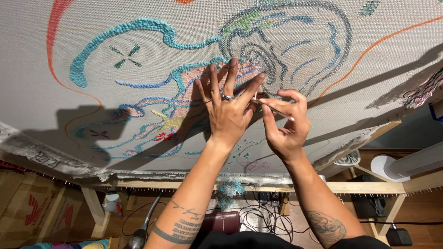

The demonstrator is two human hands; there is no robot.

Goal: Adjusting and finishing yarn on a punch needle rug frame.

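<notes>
A large pale cloth (55,83) is stretched on a wooden frame (350,186) and carries tufted yarn shapes in teal, pink, yellow and orange. My left hand (228,108) lies flat with spread fingers on the pink and teal tufted patch (194,76) near the middle. Just to its right, my right hand (286,124) pinches a thin pale stick-like tool (277,110), whose tip points toward my left hand's fingers. Rings sit on my left hand's fingers.
Under the frame lie tangled black cables (263,216), a dark red box (221,221), cardboard boxes (27,207) at the left and a white fan (348,158) at the right. A loose teal yarn clump (229,189) hangs at the frame's lower edge.
</notes>
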